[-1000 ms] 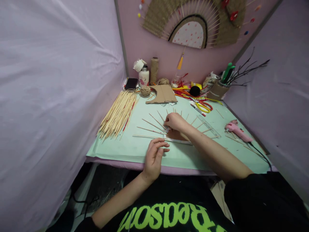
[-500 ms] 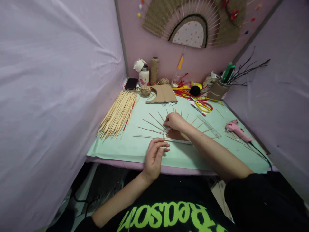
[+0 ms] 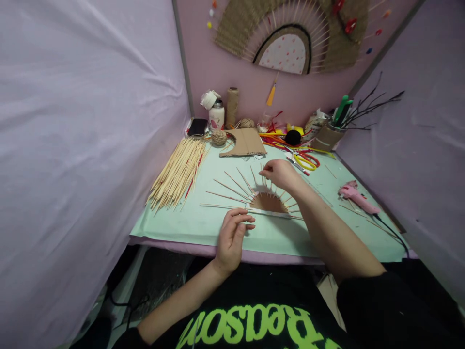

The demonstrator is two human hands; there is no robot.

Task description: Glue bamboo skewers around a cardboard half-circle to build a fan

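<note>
A brown cardboard half-circle (image 3: 269, 202) lies on the table with thin wooden sticks (image 3: 232, 177) fanned out around its curved edge. A white strip (image 3: 271, 213) runs along its straight side. Above the upper sticks of the fan is my right hand (image 3: 281, 174), its fingertips pinched together; whatever is between them is too small to make out. My forearm covers part of the fan's right side. My left hand (image 3: 232, 237) rests at the near left of the half-circle, fingers loosely stretched and apart, close to the white strip and the lowest left stick.
A large pile of sticks (image 3: 178, 174) lies at left. Behind are a cut cardboard piece (image 3: 247, 142), a twine ball (image 3: 218, 137) and a white bottle (image 3: 217, 116). At right are yellow-handled scissors (image 3: 305, 161), a pink glue gun (image 3: 358, 198) with a cord, and loose sticks.
My right hand has moved right and slightly away from me, off the half-circle's left upper edge, uncovering the cardboard and more sticks. My left hand has stayed in place.
</note>
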